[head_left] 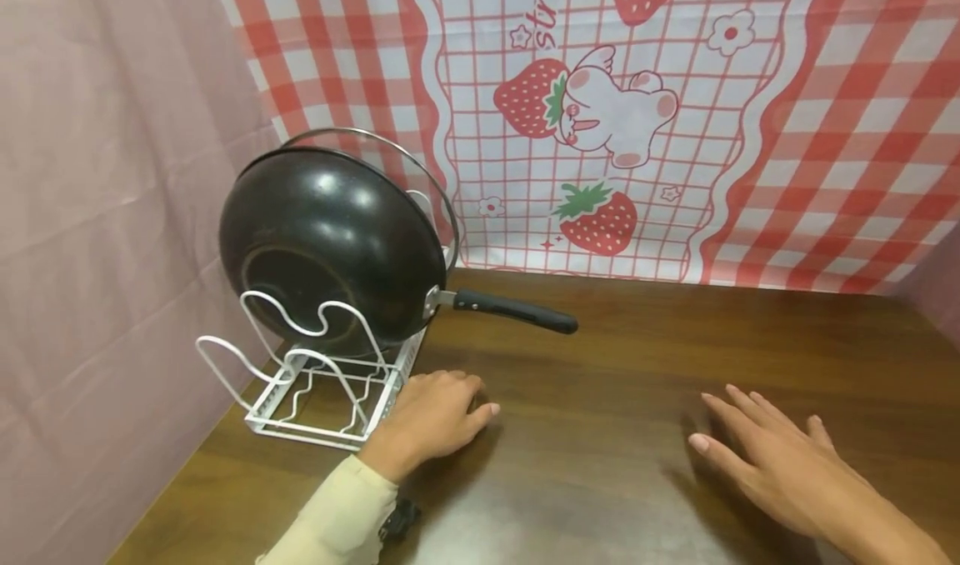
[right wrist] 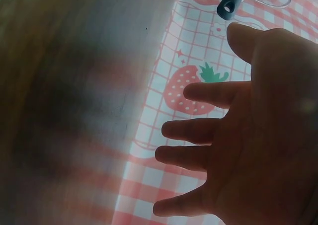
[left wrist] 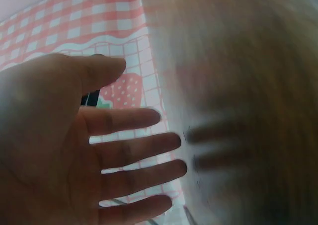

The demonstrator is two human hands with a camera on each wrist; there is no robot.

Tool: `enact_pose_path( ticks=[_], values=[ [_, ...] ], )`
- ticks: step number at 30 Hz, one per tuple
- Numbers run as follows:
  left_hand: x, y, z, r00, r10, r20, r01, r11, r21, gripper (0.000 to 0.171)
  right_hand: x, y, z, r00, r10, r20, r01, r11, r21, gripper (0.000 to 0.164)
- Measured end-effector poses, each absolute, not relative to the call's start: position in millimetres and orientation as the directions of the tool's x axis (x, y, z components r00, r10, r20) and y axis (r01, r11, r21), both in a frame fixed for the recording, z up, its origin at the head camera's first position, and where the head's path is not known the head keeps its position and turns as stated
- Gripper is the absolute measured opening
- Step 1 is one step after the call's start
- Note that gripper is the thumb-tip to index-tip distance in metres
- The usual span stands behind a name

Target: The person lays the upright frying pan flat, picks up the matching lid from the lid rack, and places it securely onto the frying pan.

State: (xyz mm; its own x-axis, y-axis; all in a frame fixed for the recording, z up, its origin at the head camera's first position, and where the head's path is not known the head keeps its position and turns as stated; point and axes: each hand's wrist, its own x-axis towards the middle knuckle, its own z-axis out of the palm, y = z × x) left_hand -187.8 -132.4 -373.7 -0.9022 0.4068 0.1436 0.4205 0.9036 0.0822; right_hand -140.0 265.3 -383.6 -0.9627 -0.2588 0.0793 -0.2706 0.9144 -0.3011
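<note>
A black wok [head_left: 330, 223] stands on its side in a white wire rack [head_left: 307, 440], its dark handle [head_left: 517, 311] pointing right over the table. Behind it shows the curved metal rim of a pot lid [head_left: 420, 169]; the wok hides most of the rest. My left hand [head_left: 435, 419] is close beside the rack's front right corner, palm down and holding nothing. In the left wrist view its fingers [left wrist: 134, 150] are straight and spread. My right hand [head_left: 780, 465] hovers over the right side of the table, fingers [right wrist: 189, 158] extended and apart, also holding nothing.
The brown wooden table [head_left: 585, 415] runs back to a red-and-white strawberry cloth [head_left: 600, 132] hanging behind it. A pinkish curtain [head_left: 97, 215] closes off the left side, near the rack. A small black object [head_left: 400, 519] sits at the left sleeve's cuff.
</note>
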Motion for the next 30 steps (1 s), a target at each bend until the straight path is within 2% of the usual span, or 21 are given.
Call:
enact_pose_path(
  ticks=[4,10,21,30],
  values=[
    [-188,-140,-374,-0.912,0.359,0.196,0.376,0.925,0.057,0.036,-142,265,-386,-0.963,-0.258,0.083,-0.271,0.917,-0.294,0.068],
    [-186,-149,-370,-0.918,0.322,0.232,0.348,0.934,0.08,0.035,-144,265,-387,-0.962,-0.26,0.086,-0.274,0.921,-0.277,0.067],
    [-186,-157,-371,-0.909,0.261,0.326,0.281,0.96,0.016,0.033,-145,268,-393,-0.961,-0.275,0.04,-0.274,0.912,-0.304,0.066],
    [-187,-157,-374,-0.939,0.116,0.323,0.12,0.993,-0.008,0.037,-146,269,-397,-0.958,-0.285,0.036,-0.282,0.907,-0.313,0.064]
  ],
)
